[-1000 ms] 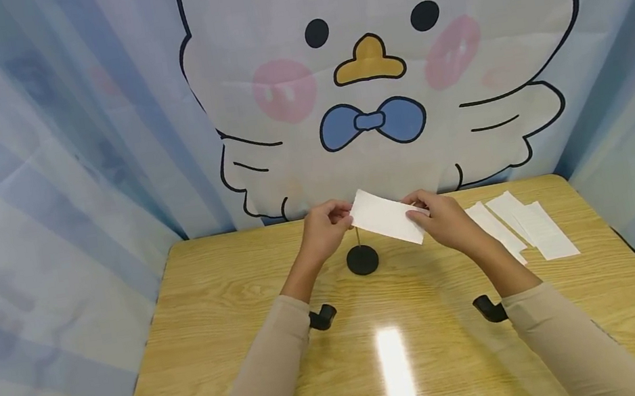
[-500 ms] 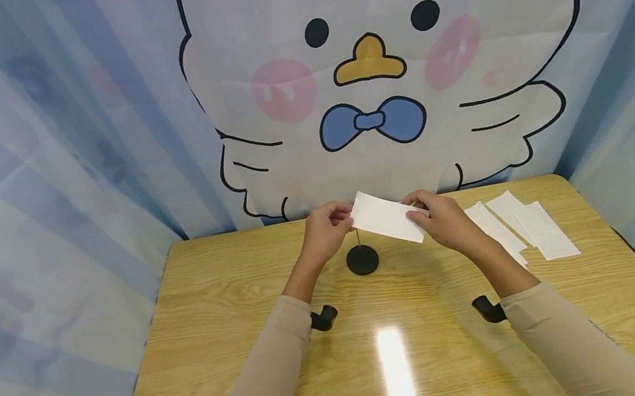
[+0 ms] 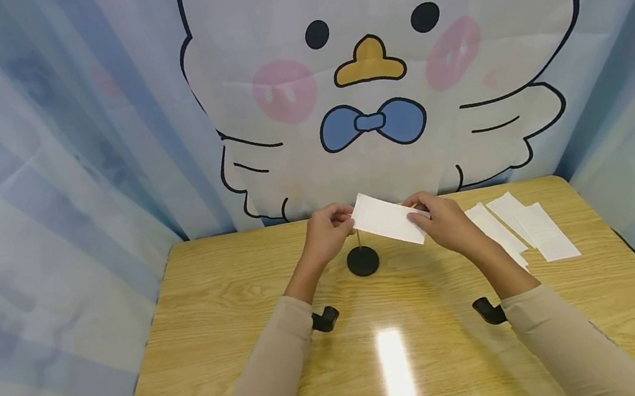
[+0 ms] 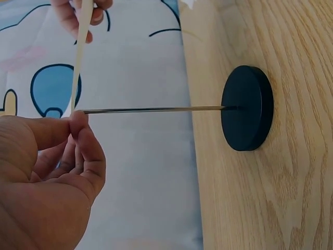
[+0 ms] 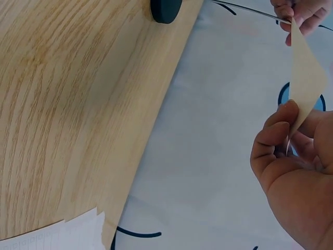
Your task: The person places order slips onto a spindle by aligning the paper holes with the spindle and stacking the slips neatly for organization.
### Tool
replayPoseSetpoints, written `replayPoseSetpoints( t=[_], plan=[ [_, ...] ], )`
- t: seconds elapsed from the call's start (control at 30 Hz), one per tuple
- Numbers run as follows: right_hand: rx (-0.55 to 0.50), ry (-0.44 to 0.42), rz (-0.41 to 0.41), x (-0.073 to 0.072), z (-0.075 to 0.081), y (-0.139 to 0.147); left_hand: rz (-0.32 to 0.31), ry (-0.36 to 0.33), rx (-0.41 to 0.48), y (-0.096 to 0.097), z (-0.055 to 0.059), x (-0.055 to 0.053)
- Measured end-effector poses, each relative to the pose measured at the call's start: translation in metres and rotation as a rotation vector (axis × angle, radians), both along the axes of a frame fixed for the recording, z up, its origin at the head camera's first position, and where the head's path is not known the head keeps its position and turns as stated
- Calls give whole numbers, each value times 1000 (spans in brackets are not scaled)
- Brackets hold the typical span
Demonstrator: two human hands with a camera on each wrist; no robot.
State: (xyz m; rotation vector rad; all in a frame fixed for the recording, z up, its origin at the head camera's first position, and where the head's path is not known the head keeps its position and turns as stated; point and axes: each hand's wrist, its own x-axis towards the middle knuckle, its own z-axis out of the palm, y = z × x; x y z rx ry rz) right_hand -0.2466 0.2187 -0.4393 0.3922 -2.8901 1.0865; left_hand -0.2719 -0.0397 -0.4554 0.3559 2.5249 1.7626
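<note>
barely anything has moved vs the earlier head frames: both hands sit in the same spots, & the white paper slip (image 3: pixel 387 218) btwn them just dips a hair at its upper corner. head view: left hand (image 3: pixel 321 233) pinches one end of the slip, right hand (image 3: pixel 444 221) the other w/ thumb on top; slip is up off the wooden table (image 3: pixel 241 346), sloping down toward the right hand. black round base (image 3: pixel 363 262) stands on the table below the slip's left end. more paper strips (image 3: pixel 546 232) lie overlapping on the table, r. of the right hand. tan sleeves (image 3: pixel 270 376) on both arms, black fittings (image 3: pixel 326 320) at both wrists, cartoon curtain (image 3: pixel 378 172) behind. left wrist view: thin metal rod (image 4: pixel 151 110) runs from the base to the left hand's fingertips, where thumb & finger pinch the slip right at the rod's end; slip shows nearly edge-on. can't tell if slip & rod are joined, fingers cover it. right wrist view: right hand pinches the slip's near end, fingers curled; the strips' corner w/ faint print shows by the table edge.
</note>
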Motion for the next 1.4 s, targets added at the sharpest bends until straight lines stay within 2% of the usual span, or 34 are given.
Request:
replayPoseSetpoints(
  t=[0.5,0.7,1.4],
  plan=[
    [8,-27,-2,3,-15,-3,14,-4,21,0,-3,1],
    [0,-23,0,4,-15,-4,18,-22,31,0,-2,3],
    [-2,-19,-8,7,-22,-5,17,-8,31,2,-2,2]
  ],
)
